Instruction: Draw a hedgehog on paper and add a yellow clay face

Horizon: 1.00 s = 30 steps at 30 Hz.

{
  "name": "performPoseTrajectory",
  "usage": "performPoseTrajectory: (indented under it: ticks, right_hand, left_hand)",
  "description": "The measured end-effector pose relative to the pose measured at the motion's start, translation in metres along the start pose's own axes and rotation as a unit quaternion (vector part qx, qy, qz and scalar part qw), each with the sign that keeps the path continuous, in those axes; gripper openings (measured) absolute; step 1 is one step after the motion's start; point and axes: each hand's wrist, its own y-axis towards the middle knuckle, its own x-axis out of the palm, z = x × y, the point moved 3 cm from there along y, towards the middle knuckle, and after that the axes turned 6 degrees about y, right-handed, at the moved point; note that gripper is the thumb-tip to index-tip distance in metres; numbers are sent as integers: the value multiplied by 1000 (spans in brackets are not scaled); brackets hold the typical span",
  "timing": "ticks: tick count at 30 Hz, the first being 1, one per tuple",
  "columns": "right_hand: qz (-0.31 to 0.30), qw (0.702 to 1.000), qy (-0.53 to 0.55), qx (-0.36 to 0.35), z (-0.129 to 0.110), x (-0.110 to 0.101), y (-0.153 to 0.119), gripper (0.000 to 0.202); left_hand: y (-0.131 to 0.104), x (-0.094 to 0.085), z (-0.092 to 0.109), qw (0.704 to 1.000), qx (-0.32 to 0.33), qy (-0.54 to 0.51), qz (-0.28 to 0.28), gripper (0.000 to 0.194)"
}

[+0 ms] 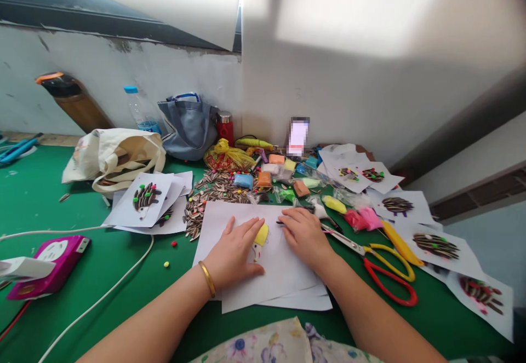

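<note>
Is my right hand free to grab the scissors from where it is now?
Probably yes. The right hand lies flat on the paper, holding nothing, and the scissors lie just to its right on the green table, blades pointing toward it, with nothing between them.

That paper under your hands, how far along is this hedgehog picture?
Done: finished seed hedgehogs lie at the right, another at the left. In hand: the left hand presses yellow clay onto the top sheet, the right hand beside it. Left: that sheet carries no seeds; the sunflower seeds lie piled behind.
</note>
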Motion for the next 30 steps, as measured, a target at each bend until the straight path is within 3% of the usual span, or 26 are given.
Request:
performPoseTrajectory:
  ticks: [10, 16, 21, 27, 30]
  right_hand:
    - [-28, 1000, -10, 7, -4, 7, 13, 12]
    - [-18, 999, 51, 10, -6, 5, 14, 33]
    - [-8, 993, 109, 47, -3, 7, 14, 15]
    - [25, 998, 57, 10, 1, 7, 17, 9]
    - [10, 1000, 5, -3, 4, 9, 13, 12]
  left_hand:
    - [1, -2, 1, 1000, -5, -2, -3, 105]
    - [0, 0, 0, 1000, -3, 4, -10, 106]
    - [1, -2, 1, 1000, -4, 5, -7, 105]
    - [1, -2, 2, 1000, -6, 20, -15, 104]
    - [0, -2, 2, 1000, -6, 21, -17, 104]
